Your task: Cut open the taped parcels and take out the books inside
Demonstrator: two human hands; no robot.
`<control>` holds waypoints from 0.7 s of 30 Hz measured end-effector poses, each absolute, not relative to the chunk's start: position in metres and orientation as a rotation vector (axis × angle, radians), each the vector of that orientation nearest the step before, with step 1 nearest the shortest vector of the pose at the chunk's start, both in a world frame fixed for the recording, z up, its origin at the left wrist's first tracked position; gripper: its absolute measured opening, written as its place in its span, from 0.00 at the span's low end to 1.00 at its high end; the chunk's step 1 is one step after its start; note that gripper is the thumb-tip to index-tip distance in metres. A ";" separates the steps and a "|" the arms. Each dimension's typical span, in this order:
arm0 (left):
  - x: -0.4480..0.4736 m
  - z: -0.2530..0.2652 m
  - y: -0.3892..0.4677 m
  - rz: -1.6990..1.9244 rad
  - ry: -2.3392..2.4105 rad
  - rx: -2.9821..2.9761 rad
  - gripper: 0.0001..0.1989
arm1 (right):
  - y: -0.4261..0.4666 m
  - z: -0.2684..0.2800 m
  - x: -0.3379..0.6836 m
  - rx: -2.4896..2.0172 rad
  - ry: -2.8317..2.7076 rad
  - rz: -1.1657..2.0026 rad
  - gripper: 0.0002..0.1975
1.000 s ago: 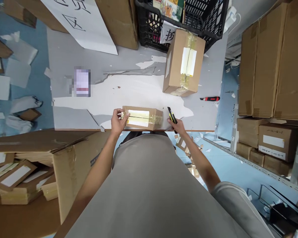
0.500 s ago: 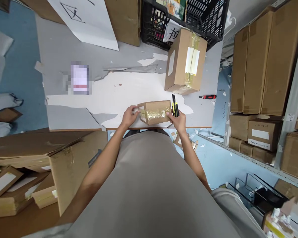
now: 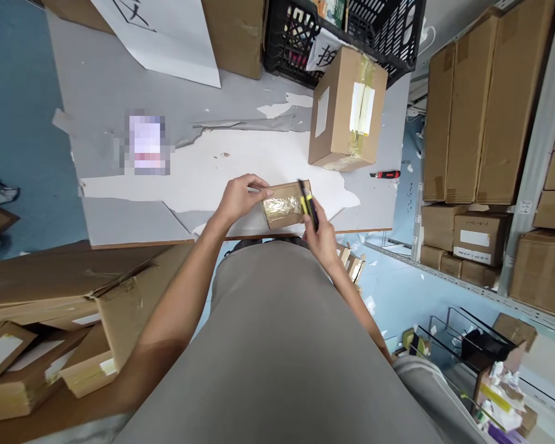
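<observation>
Head view, looking down: my left hand [image 3: 242, 200] has thumb and fingertips a little apart, the far left corner of a small taped cardboard carton [image 3: 281, 208] between them, I judge to steady it well apart from the blade. That carton sits between my two hands by the near edge of the grey worktable [image 3: 120, 219], its shiny tape uppermost, which seems to put the strip within easy reach of both sets of fingers. My right hand [image 3: 322, 239] is curled firmly around the handle of a yellow-and-black snap-off utility knife [image 3: 309, 208], blade pointing away from my body over the carton's right end, likely for control; whether it touches the cardboard I cannot tell. Beyond my right fingers stands a larger taped carton [image 3: 345, 117], probably set back so as not to crowd my knife arm, with a black plastic crate [image 3: 282, 52] behind it. Farther right of those fingers lies a red-and-black utility knife [image 3: 385, 175], perhaps a spare. Left of my left fingers and nearer my body, a big open carton [image 3: 132, 302] contains flat cardboard boxes [image 3: 4, 357]
</observation>
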State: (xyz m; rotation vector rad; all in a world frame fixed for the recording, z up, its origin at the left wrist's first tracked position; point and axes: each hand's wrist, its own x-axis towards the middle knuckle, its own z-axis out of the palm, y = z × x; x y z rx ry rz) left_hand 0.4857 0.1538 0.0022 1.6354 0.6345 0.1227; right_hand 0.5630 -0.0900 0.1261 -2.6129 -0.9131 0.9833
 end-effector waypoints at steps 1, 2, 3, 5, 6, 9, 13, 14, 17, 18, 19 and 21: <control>0.486 0.001 0.155 0.115 0.625 1.632 0.20 | -0.088 0.131 0.553 -2.559 -0.859 1.020 0.34; 0.487 0.000 0.155 0.109 0.615 1.627 0.20 | -0.084 0.135 0.545 -2.516 -0.807 1.048 0.34; 0.488 -0.001 0.156 0.105 0.604 1.621 0.20 | -0.080 0.137 0.537 -2.488 -0.790 1.089 0.34; 0.489 -0.002 0.158 0.097 0.579 1.604 0.19 | -0.072 0.136 0.526 -2.493 -0.809 1.156 0.34; 0.490 -0.002 0.159 0.092 0.567 1.597 0.19 | -0.068 0.134 0.522 -2.517 -0.820 1.165 0.34; 0.491 -0.002 0.161 0.076 0.553 1.583 0.19 | -0.061 0.128 0.515 -2.580 -0.865 1.136 0.34; 0.490 -0.002 0.160 0.071 0.563 1.580 0.19 | -0.053 0.130 0.505 -2.646 -0.879 1.109 0.34; 0.490 -0.002 0.159 0.074 0.565 1.583 0.18 | -0.049 0.132 0.502 -2.676 -0.873 1.108 0.34; 0.491 -0.001 0.156 0.092 0.585 1.601 0.16 | -0.035 0.139 0.495 -2.784 -0.885 1.105 0.34; 0.491 -0.001 0.155 0.104 0.595 1.609 0.15 | -0.029 0.141 0.494 -2.821 -0.904 1.104 0.35; 0.492 -0.002 0.154 0.116 0.605 1.614 0.14 | -0.025 0.143 0.492 -2.858 -0.930 1.104 0.36; 0.493 -0.002 0.151 0.132 0.627 1.623 0.12 | -0.019 0.146 0.488 -2.918 -0.978 1.123 0.38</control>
